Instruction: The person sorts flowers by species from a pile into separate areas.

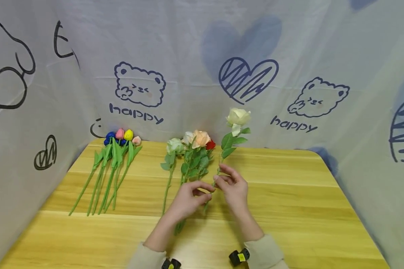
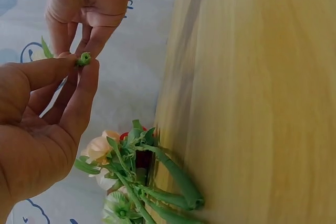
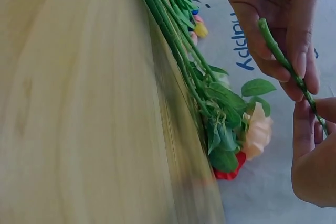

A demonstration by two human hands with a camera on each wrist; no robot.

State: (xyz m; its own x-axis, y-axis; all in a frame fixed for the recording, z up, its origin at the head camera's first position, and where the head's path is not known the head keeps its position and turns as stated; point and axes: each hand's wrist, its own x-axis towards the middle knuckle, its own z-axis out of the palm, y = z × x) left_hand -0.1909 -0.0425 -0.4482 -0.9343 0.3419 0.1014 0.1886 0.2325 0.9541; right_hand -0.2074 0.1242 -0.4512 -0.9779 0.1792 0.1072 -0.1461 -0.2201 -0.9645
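A cream white rose [image 1: 238, 117] with green leaves stands tilted above the table, its bloom against the back cloth. My right hand [image 1: 234, 189] pinches the stem below the leaves between thumb and fingers. Lower down, my left hand [image 1: 189, 198] pinches the same stem [image 3: 275, 49], whose cut end sticks out past the fingers in the right wrist view. To the left of the hands lie other roses: a peach rose [image 1: 201, 139], a red rose [image 1: 210, 145] partly hidden behind it, a white one [image 1: 189, 138] and a pale green one [image 1: 176, 146]. My left forearm covers part of their stems.
Several tulips [image 1: 114, 164] in blue, pink and yellow lie fanned out on the left of the wooden table [image 1: 289, 209]. A pale cloth [image 1: 188, 89] with drawn bears and hearts hangs behind the table and along both sides.
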